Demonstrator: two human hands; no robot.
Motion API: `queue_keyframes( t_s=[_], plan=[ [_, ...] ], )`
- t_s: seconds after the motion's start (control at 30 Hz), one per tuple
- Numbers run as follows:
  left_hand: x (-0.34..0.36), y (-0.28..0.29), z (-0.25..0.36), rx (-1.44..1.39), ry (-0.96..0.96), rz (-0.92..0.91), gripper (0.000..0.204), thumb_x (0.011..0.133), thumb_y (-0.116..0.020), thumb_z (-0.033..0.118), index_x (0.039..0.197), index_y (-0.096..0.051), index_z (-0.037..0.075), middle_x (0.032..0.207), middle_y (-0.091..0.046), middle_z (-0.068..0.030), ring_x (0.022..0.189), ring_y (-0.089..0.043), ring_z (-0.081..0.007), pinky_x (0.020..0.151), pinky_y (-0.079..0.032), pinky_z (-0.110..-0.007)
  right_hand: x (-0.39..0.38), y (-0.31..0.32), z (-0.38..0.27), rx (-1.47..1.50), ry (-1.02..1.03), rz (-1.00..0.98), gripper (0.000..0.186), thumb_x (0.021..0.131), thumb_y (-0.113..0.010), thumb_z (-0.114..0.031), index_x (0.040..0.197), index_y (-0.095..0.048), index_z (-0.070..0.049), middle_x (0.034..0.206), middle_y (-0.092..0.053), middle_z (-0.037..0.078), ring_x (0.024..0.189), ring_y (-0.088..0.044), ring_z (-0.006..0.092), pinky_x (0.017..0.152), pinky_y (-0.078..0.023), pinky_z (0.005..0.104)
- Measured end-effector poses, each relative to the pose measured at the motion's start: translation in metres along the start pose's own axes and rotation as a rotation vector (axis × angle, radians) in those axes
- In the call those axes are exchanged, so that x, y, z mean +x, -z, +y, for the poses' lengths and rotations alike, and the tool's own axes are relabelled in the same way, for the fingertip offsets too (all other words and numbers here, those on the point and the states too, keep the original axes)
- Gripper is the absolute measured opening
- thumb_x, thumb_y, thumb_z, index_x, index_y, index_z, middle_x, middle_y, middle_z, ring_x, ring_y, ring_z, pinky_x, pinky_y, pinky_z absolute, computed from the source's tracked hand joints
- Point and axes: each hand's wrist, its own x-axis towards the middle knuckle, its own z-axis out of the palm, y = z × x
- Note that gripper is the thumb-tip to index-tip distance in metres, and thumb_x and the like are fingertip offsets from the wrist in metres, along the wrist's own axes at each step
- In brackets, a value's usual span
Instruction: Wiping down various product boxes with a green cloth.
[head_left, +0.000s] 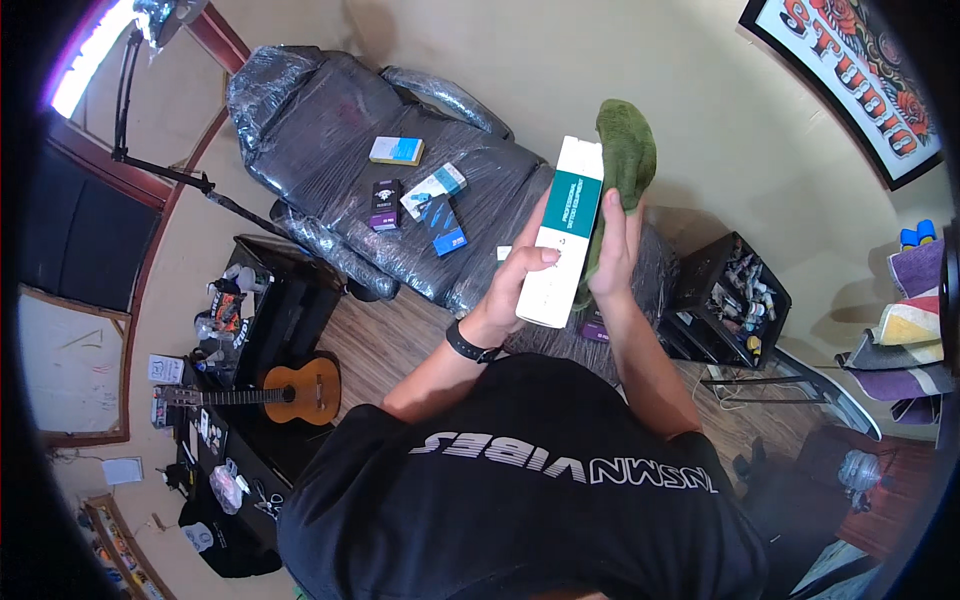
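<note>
Right now the white box (pixel 567 222) with a green band is held up over the lower end of the plastic-wrapped chair (pixel 500 185), tilted, its top leaning toward the right. The left hand (pixel 503 290) is closed around its lower left edge, thumb pressed on the front face and the other fingers reaching behind. A dark wristband (pixel 468 345) circles that wrist. The right hand (pixel 617 258) is closed on a green cloth (pixel 627 150), pinching it beside the box's right edge; the cloth bulges above the fingers, and a fold runs down between palm and box. Some of the right fingers are hidden, so I cannot tell how they all lie.

Four small boxes lie loosely grouped on the chair. A blue, white and yellow box (pixel 397 151) is farthest from the person, toward the upper edge; a black and purple box (pixel 385 206) sits nearer the lower edge, by the armrest (pixel 338 250). Between these and the hands are a white and blue box (pixel 432 190) and, touching it, a dark blue box (pixel 443 225). Another purple box (pixel 595 328) shows partly below the hands, near the chair's foot end.
</note>
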Motion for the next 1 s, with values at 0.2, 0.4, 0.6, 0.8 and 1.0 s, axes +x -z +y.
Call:
queue_keyframes(
  t_s=[0.2,0.4,0.6,0.8,1.0],
  plan=[
    [-0.002,0.026,-0.029,-0.540,0.004,0.219,0.051,0.091,-0.049,0.039,0.117,-0.065,-0.001,0.101,-0.072,-0.0145,0.088,-0.070,-0.0265,0.084,-0.056,-0.038,-0.026,-0.003,0.008,-0.122,0.024,-0.185,0.063,0.101,-0.046,-0.020,0.158,-0.026,0.002,0.158,-0.034,0.023,0.148,-0.032,0.0328,0.122,-0.023,0.0414],
    [0.010,0.043,-0.018,-0.626,-0.048,0.171,0.062,0.088,-0.049,0.045,0.127,-0.059,-0.003,0.116,-0.069,-0.0188,0.102,-0.068,-0.0307,0.096,-0.053,-0.040,-0.073,0.002,-0.003,-0.393,0.244,-0.437,0.058,0.095,-0.054,-0.018,0.148,-0.045,0.002,0.153,-0.040,0.026,0.148,-0.029,0.0446,0.123,-0.016,0.0529],
    [0.001,0.050,-0.029,-0.892,-0.025,-0.231,0.065,0.083,-0.052,0.037,0.133,-0.056,-0.005,0.115,-0.070,-0.0198,0.097,-0.071,-0.0316,0.088,-0.057,-0.041,-0.013,0.004,-0.036,-0.521,0.274,-0.440,0.056,0.096,-0.053,-0.018,0.149,-0.047,-0.003,0.156,-0.040,0.022,0.151,-0.028,0.0396,0.124,-0.010,0.0519],
    [-0.008,0.037,-0.028,-0.707,0.015,0.022,0.067,0.083,-0.051,0.037,0.133,-0.055,-0.007,0.117,-0.069,-0.0210,0.098,-0.070,-0.0317,0.091,-0.056,-0.041,0.009,-0.001,-0.028,-0.378,0.234,-0.245,0.054,0.099,-0.049,-0.015,0.151,-0.044,-0.003,0.159,-0.037,0.023,0.153,-0.026,0.0369,0.125,-0.011,0.0497],
    [-0.001,0.052,-0.012,-0.684,-0.083,0.009,0.082,0.082,-0.051,0.048,0.142,-0.046,-0.007,0.134,-0.059,-0.0276,0.115,-0.063,-0.0400,0.102,-0.051,-0.048,-0.061,-0.006,-0.021,-0.507,0.279,-0.527,0.054,0.094,-0.057,-0.014,0.147,-0.051,-0.006,0.147,-0.046,0.023,0.141,-0.041,0.0443,0.119,-0.031,0.0498]
  ],
)
